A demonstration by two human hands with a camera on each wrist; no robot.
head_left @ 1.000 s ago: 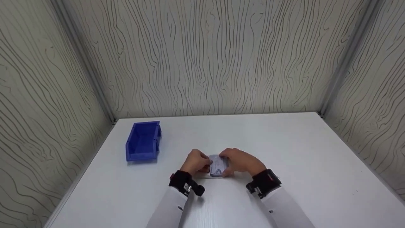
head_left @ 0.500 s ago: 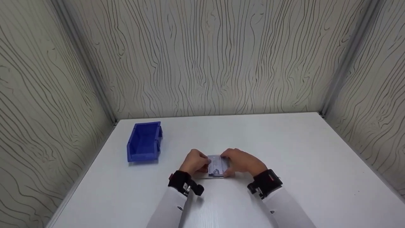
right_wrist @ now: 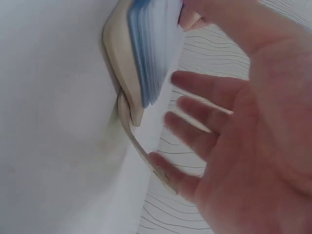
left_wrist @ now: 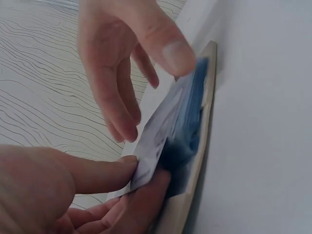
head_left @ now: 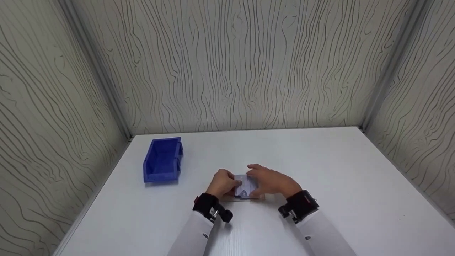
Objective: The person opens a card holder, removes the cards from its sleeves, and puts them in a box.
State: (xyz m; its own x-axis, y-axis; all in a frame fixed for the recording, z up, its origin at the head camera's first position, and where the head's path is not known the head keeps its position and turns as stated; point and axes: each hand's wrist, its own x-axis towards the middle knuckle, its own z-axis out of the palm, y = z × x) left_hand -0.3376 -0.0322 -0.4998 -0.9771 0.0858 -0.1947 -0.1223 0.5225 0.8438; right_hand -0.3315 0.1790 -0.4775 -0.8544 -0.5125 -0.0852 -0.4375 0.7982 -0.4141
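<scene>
A card holder lies opened on the white table, its beige cover underneath and a stack of clear bluish plastic sleeves on top. My left hand pinches the edge of the uppermost sleeve, which has a grey-white printed card in it, between thumb and forefinger. That edge is raised from the stack in the left wrist view. My right hand hovers over the holder's right side, fingers spread and holding nothing. From the cover, a thin beige strap sticks out near the right fingertips.
A blue plastic bin stands at the left rear of the white table. Panels with a wood-grain pattern enclose the table at the back and both sides.
My right fingers have loosened and spread away from the holder's right edge. The left hand has shifted slightly right, still pinching the sleeve. More of the beige cover shows at the right.
</scene>
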